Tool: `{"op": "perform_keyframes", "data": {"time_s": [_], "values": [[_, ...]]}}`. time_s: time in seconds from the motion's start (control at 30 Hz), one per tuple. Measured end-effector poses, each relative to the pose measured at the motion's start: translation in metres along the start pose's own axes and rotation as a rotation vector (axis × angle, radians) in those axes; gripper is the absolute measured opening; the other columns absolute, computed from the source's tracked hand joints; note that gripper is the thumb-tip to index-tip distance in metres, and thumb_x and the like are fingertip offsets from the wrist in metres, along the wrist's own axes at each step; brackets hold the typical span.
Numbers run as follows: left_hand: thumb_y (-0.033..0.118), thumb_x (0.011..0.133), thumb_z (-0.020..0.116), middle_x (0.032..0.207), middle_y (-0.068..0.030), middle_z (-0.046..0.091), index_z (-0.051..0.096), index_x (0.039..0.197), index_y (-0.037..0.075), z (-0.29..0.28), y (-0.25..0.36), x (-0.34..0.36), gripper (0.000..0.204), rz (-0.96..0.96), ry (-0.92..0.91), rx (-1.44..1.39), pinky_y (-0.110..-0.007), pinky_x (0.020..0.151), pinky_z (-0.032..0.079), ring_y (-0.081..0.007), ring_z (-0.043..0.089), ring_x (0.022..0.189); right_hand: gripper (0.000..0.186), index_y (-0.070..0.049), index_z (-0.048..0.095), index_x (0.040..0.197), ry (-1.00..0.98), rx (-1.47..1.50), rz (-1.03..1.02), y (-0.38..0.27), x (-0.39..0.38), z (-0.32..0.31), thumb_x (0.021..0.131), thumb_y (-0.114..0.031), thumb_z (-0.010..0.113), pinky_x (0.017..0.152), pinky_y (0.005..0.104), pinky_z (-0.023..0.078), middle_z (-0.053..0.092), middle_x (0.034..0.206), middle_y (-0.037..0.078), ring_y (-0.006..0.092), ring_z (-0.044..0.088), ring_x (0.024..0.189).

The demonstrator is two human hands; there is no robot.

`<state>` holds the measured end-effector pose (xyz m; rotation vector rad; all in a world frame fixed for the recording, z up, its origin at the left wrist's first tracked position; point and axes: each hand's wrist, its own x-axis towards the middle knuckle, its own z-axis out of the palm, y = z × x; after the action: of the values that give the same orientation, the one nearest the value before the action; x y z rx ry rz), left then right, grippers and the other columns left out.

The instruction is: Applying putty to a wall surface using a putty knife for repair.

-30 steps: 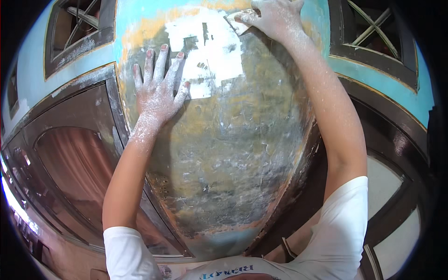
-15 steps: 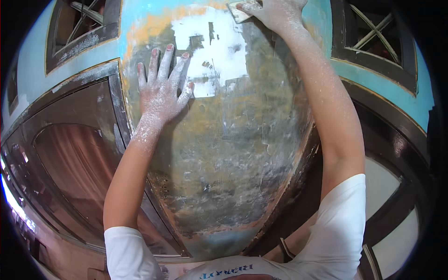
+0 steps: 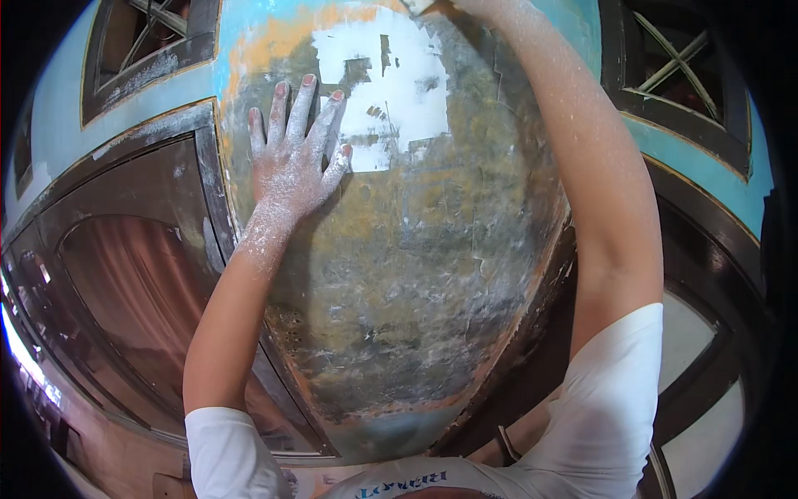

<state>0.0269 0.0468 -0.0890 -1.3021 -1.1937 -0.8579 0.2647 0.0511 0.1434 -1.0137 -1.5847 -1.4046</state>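
My left hand, coated with white powder, rests open with its fingers spread on the stripped wall. Just right of its fingertips is a ragged patch of white filler, broken by darker gaps. My right hand reaches to the wall's upper part, and the top edge of the view cuts it off. It grips a flat, pale, dusty pad, of which only a corner shows; its exact kind cannot be made out. White powder also covers my right wrist.
Bare grey-brown wall, orange at its edges, lies between two dark wooden frames. On the left is a door frame with a reddish-brown curtain behind it. Turquoise paint surrounds the upper wall. A dark window with crossed bars sits at upper right.
My right hand and the pad have moved up, mostly out of the top of the view. My left hand stays spread at the same spot on the wall. The view has shifted slightly.
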Motion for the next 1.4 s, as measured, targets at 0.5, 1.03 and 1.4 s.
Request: {"op": "perform_keyframes", "data": {"time_s": [0.5, 1.03, 1.4], "values": [[0.042, 0.091, 0.063, 0.169, -0.0085, 0.028, 0.045, 0.156, 0.028, 0.001, -0.001, -0.005, 0.069, -0.007, 0.018, -0.029, -0.066, 0.123, 0.017, -0.0378, 0.024, 0.155, 0.06, -0.013, 0.075, 0.119, -0.037, 0.213, 0.014, -0.016, 0.003, -0.004, 0.089, -0.063, 0.061, 0.109, 0.0593, 0.027, 0.067, 0.131, 0.014, 0.0337, 0.052, 0.133], [0.044, 0.09, 0.064, 0.168, -0.0077, 0.03, 0.047, 0.155, 0.029, 0.003, -0.008, -0.006, 0.068, 0.001, 0.015, -0.027, -0.065, 0.123, 0.016, -0.0377, 0.025, 0.154, 0.057, -0.014, 0.076, 0.116, 0.083, 0.153, -0.134, -0.027, -0.005, 0.005, 0.088, -0.062, 0.061, 0.108, 0.0601, 0.028, 0.068, 0.128, 0.013, 0.0332, 0.053, 0.13], [0.043, 0.092, 0.062, 0.169, -0.008, 0.029, 0.046, 0.155, 0.027, 0.005, -0.005, -0.006, 0.068, 0.007, 0.027, -0.037, -0.064, 0.123, 0.016, -0.0377, 0.024, 0.155, 0.053, -0.013, 0.077, 0.105, -0.017, 0.116, -0.059, 0.006, -0.022, 0.012, 0.088, -0.061, 0.062, 0.108, 0.0652, 0.028, 0.069, 0.123, 0.012, 0.0324, 0.052, 0.131]]}}
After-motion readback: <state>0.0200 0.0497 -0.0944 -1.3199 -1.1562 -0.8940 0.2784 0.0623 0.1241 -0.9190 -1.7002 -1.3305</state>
